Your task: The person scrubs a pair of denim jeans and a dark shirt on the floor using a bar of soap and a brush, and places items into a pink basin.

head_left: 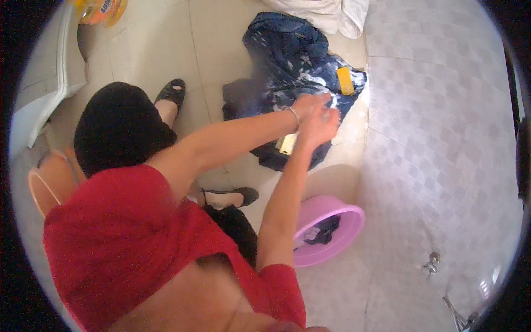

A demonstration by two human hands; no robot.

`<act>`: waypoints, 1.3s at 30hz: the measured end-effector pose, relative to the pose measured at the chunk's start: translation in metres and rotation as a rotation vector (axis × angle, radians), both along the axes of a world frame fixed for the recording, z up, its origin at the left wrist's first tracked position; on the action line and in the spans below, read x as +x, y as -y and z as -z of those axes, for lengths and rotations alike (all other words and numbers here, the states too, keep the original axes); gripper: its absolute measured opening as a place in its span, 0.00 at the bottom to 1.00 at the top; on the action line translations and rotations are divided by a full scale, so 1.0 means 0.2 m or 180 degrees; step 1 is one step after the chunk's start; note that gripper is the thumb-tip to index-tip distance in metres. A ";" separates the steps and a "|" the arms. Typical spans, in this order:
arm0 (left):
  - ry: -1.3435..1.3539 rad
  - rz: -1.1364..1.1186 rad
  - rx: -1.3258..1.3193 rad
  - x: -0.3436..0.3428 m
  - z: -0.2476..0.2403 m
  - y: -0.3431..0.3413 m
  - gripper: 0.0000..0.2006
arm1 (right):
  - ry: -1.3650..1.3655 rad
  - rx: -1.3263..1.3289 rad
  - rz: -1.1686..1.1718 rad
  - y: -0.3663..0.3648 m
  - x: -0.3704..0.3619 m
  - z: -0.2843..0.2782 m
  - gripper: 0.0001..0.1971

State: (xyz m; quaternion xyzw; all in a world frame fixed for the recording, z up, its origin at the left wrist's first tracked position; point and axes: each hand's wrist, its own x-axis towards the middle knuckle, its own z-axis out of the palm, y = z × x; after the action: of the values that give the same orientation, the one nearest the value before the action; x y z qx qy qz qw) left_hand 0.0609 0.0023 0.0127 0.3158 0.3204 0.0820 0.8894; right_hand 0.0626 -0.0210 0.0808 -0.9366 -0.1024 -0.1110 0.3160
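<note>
Two hands, crowded close together right over a dark blue garment (285,41): left hand (310,105) up against right hand (319,128)! The left fingers (322,100) are bent, the right fingers (334,117) curl in just beside them, and whether either set is clamped on the cloth or simply folded, I cannot tell from up here. Round the left wrist, a thin bracelet (295,115). Below, the garment sprawls rumpled across the tiled floor (221,22), streaked with white, foamy-looking smears (307,71). And there, a yellow bar (345,81) rests on it, just beyond the hands; a pale yellow block (287,144) lies on it too, just beside the right forearm. Farther out, a pink basin (347,232) with dark cloth (326,229) inside, pale cloth (351,16) bunched beyond the garment, and a metal tap (434,259) on the grey wall (431,110)!
</note>
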 end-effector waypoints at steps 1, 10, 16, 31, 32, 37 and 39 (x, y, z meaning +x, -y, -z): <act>-0.0053 0.0091 0.0896 -0.06 0.01 -0.03 0.15 | -0.0112 0.0143 0.0088 -0.06 -0.18 -0.02 0.21; -0.0942 0.1281 0.1051 0.03 -0.05 -0.13 0.17 | -0.0288 -0.0706 -0.0022 0.02 -0.14 0.01 0.24; 0.0116 -0.0155 -0.2242 0.01 -0.18 0.05 0.22 | -0.0719 -0.0638 0.0067 0.10 0.24 0.03 0.23; -0.0178 0.0296 -0.0251 -0.01 -0.08 0.18 0.19 | -0.0412 -0.0783 -0.0591 0.22 0.16 0.03 0.21; -0.0205 0.0255 -0.0345 -0.03 -0.18 0.19 0.18 | -0.1091 -0.0528 0.0175 0.24 0.27 0.01 0.22; -0.0618 0.0634 -0.0938 -0.05 0.02 0.01 0.14 | 0.0126 -0.1283 0.0046 0.10 -0.04 0.11 0.22; 0.0224 0.1747 0.5036 -0.11 -0.11 0.05 0.13 | 0.0375 -0.1993 -0.0891 0.21 0.14 0.13 0.22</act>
State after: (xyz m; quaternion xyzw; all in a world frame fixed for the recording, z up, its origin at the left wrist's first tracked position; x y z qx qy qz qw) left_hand 0.0396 -0.0077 0.0351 0.9107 0.0521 0.0729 0.4033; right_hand 0.0905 -0.0621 0.0540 -0.9570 -0.2770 -0.0837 0.0191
